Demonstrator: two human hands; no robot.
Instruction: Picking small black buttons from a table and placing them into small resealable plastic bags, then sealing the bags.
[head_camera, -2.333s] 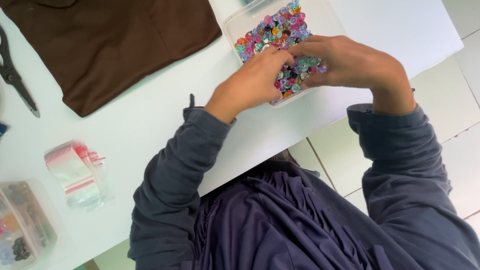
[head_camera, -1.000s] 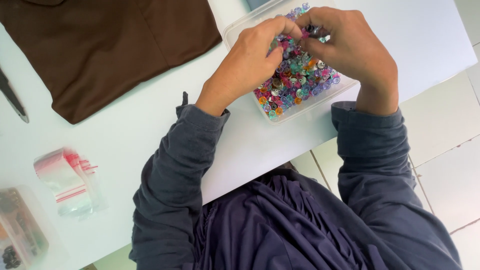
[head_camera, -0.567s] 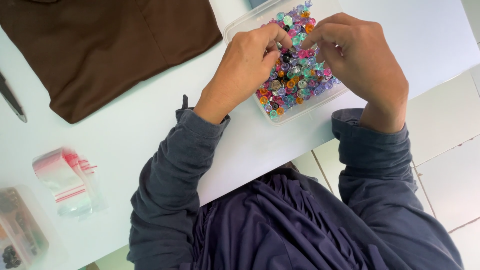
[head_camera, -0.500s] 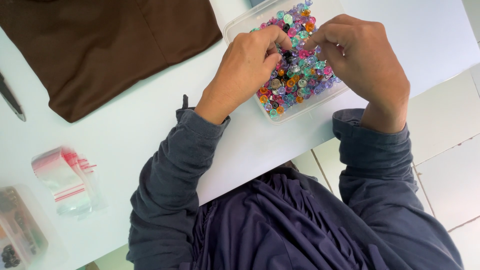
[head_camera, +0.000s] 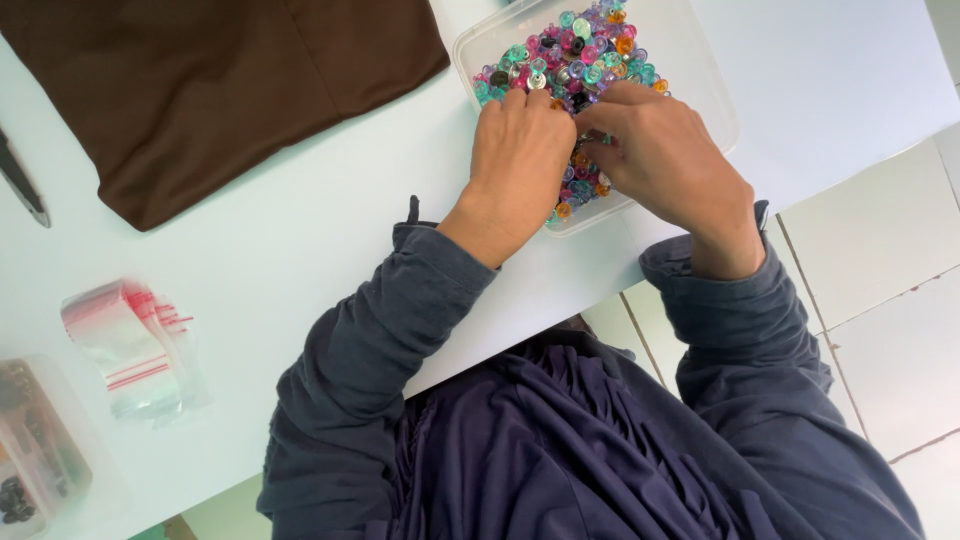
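Left hand (head_camera: 520, 160): palm down, knuckles raised, fingers curled toward 1 o'clock, forearm extending back toward 7 o'clock. Right hand (head_camera: 665, 160): palm down, fingers bent toward 10 o'clock, fingertips just beside those of the left hand, forearm toward 5 o'clock.

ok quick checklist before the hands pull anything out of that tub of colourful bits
1. Tub flat on the table: ok, though its near corner sits close to the table edge.
2. Both hands in the tub: ok, left hand and right hand rest on the colourful pieces.
3. A piece pinched between the fingers: cannot tell, the fingertips are hidden.
4. Bare table beside the tub to set a piece down: ok.
5. Brown cloth apart from the tub: ok, a gap shows.
6. Scissors away from the hands: ok, at the far left edge.
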